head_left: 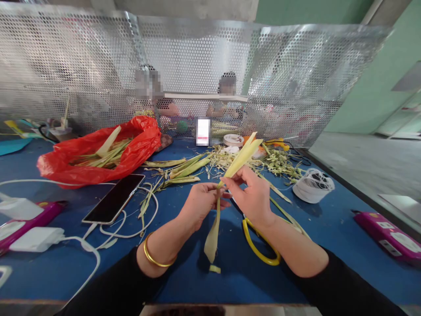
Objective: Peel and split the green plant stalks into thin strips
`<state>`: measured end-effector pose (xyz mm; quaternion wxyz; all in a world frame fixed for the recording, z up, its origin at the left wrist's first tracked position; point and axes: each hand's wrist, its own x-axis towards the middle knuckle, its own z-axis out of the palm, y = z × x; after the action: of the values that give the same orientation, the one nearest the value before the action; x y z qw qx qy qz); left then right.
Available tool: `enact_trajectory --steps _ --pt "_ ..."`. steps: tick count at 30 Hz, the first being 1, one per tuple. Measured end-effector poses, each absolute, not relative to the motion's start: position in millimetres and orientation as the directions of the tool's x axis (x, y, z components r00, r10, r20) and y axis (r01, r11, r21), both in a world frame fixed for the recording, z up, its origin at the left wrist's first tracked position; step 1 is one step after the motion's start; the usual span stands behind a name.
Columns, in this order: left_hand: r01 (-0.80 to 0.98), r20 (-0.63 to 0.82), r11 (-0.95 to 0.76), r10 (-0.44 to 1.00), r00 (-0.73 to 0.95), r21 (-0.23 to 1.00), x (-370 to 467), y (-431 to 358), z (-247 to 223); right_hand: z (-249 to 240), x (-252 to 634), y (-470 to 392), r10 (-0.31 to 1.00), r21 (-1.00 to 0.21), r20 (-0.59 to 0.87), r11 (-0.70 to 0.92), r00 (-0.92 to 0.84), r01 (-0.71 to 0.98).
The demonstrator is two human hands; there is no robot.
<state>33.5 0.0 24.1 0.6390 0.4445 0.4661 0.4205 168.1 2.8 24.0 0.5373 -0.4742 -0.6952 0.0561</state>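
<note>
Pale yellow-green corn husk (244, 153) is pinched between both my hands, its broad end pointing up and away from me. A narrow tail of husk (214, 237) hangs below toward the table. My left hand (204, 202) has its fingertips closed on the husk's narrow middle. My right hand (251, 193) pinches it just above, thumb and forefinger together. Beneath my right wrist lies a pair of scissors with yellow handles (263, 259), partly hidden by the hand. A small cut piece of husk (215, 268) rests on the table.
A red plastic bag (62, 162) holds husks at left, near a phone (115, 199) and white cables. Husk strips and scraps (279, 162) lie ahead. A white cord spool (312, 188) and purple power strip (388, 232) stand right. A perforated screen (197, 52) closes the back; people sit beyond.
</note>
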Motion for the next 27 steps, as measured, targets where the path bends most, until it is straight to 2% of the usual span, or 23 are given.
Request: enact_trajectory --steps 4,8,14,23,27 --pt "-0.064 -0.188 0.203 0.963 0.193 0.977 33.5 0.3 21.7 18.7 165.4 -2.6 0.672 -0.476 0.74 0.549 -0.025 0.687" --pt "0.0 -0.148 0.152 0.967 0.205 0.988 32.6 0.2 19.2 16.2 163.7 -1.8 0.676 -0.455 0.731 0.586 -0.094 0.67" --pt "-0.024 -0.167 0.177 0.958 0.234 0.984 32.2 0.3 17.2 13.5 161.6 -1.5 0.664 -0.384 0.723 0.615 -0.189 0.689" --pt "0.079 -0.132 0.115 0.957 0.258 0.99 31.6 3.3 7.6 13.2 161.2 -1.6 0.638 -0.374 0.747 0.636 -0.187 0.675" --pt "0.088 -0.152 0.131 0.938 0.313 0.987 30.1 0.9 11.3 17.7 160.8 -3.8 0.635 -0.458 0.76 0.675 -0.139 0.578"
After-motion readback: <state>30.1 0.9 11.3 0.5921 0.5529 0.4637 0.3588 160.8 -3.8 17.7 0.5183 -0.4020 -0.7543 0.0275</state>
